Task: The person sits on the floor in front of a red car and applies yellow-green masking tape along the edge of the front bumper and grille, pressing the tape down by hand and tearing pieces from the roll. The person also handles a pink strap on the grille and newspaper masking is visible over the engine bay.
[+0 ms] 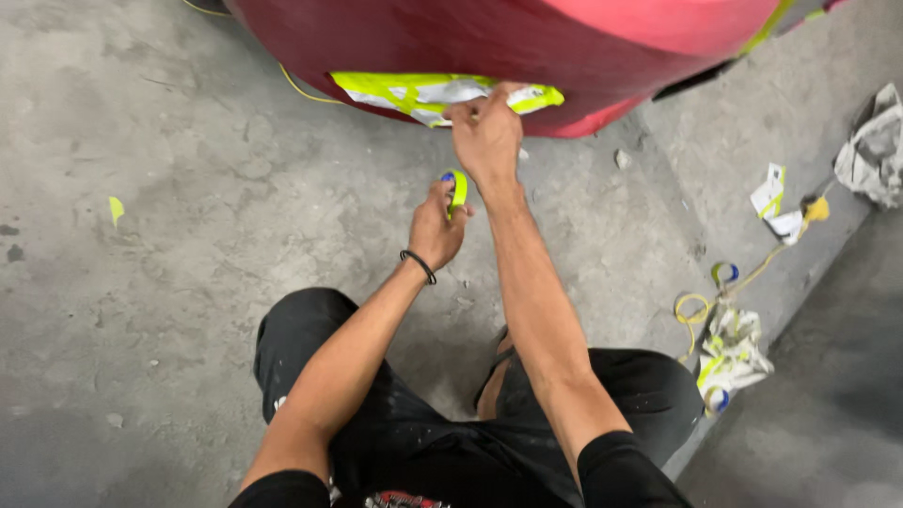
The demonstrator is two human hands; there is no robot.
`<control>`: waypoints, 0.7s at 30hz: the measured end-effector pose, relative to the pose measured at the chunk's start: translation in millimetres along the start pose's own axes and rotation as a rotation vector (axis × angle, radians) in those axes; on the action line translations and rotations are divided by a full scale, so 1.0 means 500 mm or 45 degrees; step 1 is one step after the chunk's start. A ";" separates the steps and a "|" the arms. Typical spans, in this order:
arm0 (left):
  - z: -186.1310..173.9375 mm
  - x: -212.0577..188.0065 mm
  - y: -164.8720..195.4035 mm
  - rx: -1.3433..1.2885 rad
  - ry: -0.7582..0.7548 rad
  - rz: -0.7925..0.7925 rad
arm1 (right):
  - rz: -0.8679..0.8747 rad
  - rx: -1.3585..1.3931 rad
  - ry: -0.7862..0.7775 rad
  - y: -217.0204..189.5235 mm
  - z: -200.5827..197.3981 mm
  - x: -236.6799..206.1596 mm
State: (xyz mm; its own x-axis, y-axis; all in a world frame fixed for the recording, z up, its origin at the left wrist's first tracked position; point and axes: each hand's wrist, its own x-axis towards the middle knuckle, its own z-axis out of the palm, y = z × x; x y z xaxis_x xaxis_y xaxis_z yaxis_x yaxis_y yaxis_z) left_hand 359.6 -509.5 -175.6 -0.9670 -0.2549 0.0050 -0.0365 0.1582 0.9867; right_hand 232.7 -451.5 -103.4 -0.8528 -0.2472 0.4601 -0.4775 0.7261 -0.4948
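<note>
Head view: the right hand point(486, 136) reaches toward twelve o'clock, fingers pinched on yellow-green masking tape point(442, 94) and white paper stuck to the lower edge of a red car body panel point(508, 38). Just below, at six o'clock from it, the left hand point(437, 226) is clamped around a small roll of yellow-green tape point(457, 186). At four o'clock, crumpled paper and tape scraps point(732, 353) lie on the concrete floor point(141, 282).
</note>
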 end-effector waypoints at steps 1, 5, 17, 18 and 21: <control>0.003 -0.002 0.004 -0.003 -0.007 -0.012 | 0.072 0.137 -0.068 -0.008 -0.011 -0.008; 0.019 -0.003 0.017 -0.291 -0.078 -0.027 | 0.106 0.078 -0.534 -0.016 -0.134 -0.051; 0.033 -0.061 0.059 -0.506 -0.369 0.248 | 0.101 0.208 -0.533 -0.005 -0.309 -0.175; 0.029 -0.063 0.063 -0.513 -0.386 0.235 | 0.106 0.139 -0.520 -0.008 -0.311 -0.184; 0.018 -0.059 0.074 -0.487 -0.341 0.376 | 0.144 0.220 -0.492 -0.010 -0.315 -0.187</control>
State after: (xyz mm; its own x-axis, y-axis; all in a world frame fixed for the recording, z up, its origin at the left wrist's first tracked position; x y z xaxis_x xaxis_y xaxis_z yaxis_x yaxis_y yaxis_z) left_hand 384.4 -487.6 -140.7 -0.9543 0.0071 0.2987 0.2924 -0.1842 0.9384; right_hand 348.2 -330.9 -27.8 -0.9026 -0.4182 0.1024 -0.3768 0.6524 -0.6576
